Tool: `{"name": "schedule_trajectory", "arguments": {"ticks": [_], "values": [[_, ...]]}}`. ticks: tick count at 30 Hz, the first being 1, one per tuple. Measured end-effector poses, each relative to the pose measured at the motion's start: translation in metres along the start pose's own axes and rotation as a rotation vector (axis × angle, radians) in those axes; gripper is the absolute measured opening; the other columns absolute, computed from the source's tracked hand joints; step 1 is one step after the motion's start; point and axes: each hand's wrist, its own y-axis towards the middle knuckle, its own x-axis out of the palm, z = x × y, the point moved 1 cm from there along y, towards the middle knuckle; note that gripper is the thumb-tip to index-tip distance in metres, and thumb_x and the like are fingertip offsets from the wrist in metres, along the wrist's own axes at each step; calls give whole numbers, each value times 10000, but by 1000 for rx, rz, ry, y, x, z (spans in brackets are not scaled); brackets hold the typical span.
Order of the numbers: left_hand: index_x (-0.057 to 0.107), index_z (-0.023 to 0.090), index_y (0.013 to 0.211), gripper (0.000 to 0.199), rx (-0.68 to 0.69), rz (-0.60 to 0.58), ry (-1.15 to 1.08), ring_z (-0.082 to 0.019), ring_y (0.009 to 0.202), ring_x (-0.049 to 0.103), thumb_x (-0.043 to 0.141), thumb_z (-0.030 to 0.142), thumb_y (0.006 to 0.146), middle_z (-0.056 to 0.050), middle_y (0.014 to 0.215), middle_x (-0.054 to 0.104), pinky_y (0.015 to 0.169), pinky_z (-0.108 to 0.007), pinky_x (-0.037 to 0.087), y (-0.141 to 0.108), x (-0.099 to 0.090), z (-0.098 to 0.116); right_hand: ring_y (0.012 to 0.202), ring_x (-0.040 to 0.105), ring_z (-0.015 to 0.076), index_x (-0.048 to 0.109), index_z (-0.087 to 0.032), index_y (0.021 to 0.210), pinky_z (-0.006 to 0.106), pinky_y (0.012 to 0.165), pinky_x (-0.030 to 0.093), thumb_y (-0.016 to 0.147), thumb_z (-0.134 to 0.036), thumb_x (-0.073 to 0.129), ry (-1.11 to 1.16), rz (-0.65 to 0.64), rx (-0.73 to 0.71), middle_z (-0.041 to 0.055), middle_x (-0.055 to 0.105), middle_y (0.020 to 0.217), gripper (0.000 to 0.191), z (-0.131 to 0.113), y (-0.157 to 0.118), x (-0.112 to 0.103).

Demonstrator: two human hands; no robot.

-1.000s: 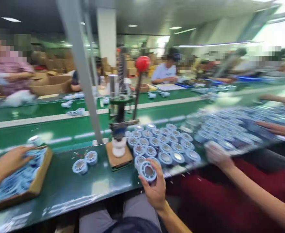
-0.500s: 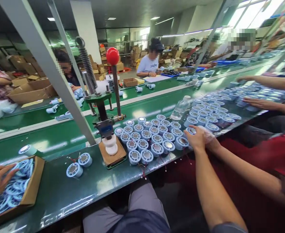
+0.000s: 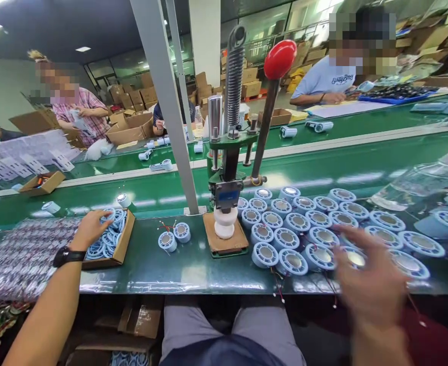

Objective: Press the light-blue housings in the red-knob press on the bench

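Note:
A cardboard box (image 3: 128,239) of light-blue plastic rings (image 3: 112,239) stands at the left of the bench. My left hand (image 3: 91,227), with a black watch on the wrist, reaches over it, its fingertips closed on a ring at the top of the pile. My right hand (image 3: 372,269), blurred by motion, hovers over the blue round housings (image 3: 297,222) on the right, its fingers apart and nothing visible in them. Between the hands stands a hand press (image 3: 229,195) with a red knob and white plunger. Left of the press sit two wired housings (image 3: 167,241).
A metal post (image 3: 170,112) rises behind the press. A clear bottle (image 3: 418,180) lies tilted at the right. Rows of wired parts (image 3: 26,254) cover the far left. Beyond the green conveyor (image 3: 323,173), people work near cardboard boxes.
The view has turned left. My left hand has gone from lying spread over the rings to gripping one. My right hand has come off the housing it touched.

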Motion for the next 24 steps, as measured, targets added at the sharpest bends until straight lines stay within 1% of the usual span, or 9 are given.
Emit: {"name": "schedule_trajectory", "arguments": {"ticks": [2, 4, 7, 9, 12, 14, 18, 21, 24], "values": [[695, 166, 940, 399, -22, -21, -13, -311, 981, 639, 565, 452, 695, -112, 986, 725, 892, -368, 480, 2, 0, 1, 1078, 626, 225, 538, -268, 1321, 382, 915, 551, 940, -264, 495, 278, -333, -287, 81, 624, 1169, 383, -81, -25, 59], [696, 161, 964, 409, -60, -30, -27, -307, 940, 651, 594, 423, 667, -113, 955, 722, 851, -354, 487, 4, 0, 3, 1240, 541, 240, 532, -243, 1362, 383, 1010, 519, 889, -217, 579, 256, -644, -373, 109, 515, 1358, 476, -141, -41, 124], [697, 159, 963, 394, -100, -3, -31, -272, 843, 653, 611, 388, 654, -88, 884, 717, 783, -328, 492, 9, -6, 6, 1312, 463, 301, 528, -225, 1389, 438, 1017, 509, 848, -187, 650, 133, -794, -300, 141, 440, 1433, 556, -182, -48, 198], [697, 158, 961, 370, -112, 32, -29, -250, 803, 641, 611, 369, 669, -77, 857, 713, 760, -317, 491, 8, -12, 10, 1232, 517, 301, 576, -217, 1338, 440, 958, 539, 859, -177, 634, 115, -792, -279, 136, 497, 1377, 484, -186, -48, 219], [693, 167, 1009, 349, -89, 111, -91, -228, 808, 621, 614, 349, 721, -68, 897, 709, 789, -325, 491, -14, -14, 31, 1160, 545, 288, 570, -224, 1344, 441, 942, 546, 870, -146, 598, 96, -770, -274, 120, 534, 1339, 481, -176, -57, 215], [695, 191, 1013, 299, 16, 98, -216, -220, 825, 614, 640, 316, 747, -54, 916, 704, 813, -337, 492, -45, -2, 62, 1160, 539, 282, 540, -226, 1376, 447, 969, 535, 865, -116, 580, 90, -760, -277, 112, 534, 1346, 525, -164, -70, 200], [709, 236, 955, 232, 316, -203, -428, -222, 907, 610, 715, 144, 742, -35, 937, 705, 842, -349, 486, -120, 53, 145, 1202, 513, 269, 568, -220, 1315, 441, 1005, 519, 874, -97, 514, 167, -677, -332, 88, 491, 1405, 461, -135, -105, 161], [695, 220, 976, 306, 311, -236, -514, -230, 920, 592, 746, 66, 716, -41, 931, 691, 839, -366, 489, -150, 92, 186, 1304, 450, 248, 565, -234, 1279, 415, 1008, 515, 887, -94, 441, 262, -609, -304, 82, 384, 1483, 435, -111, -120, 131], [667, 213, 962, 303, 273, -182, -633, -229, 1017, 573, 721, 34, 723, -53, 1037, 653, 904, -374, 486, -153, 110, 199, 1350, 422, 222, 585, -228, 1202, 403, 1016, 500, 860, -67, 379, 354, -597, -223, 83, 347, 1498, 430, -92, -119, 108]]}}
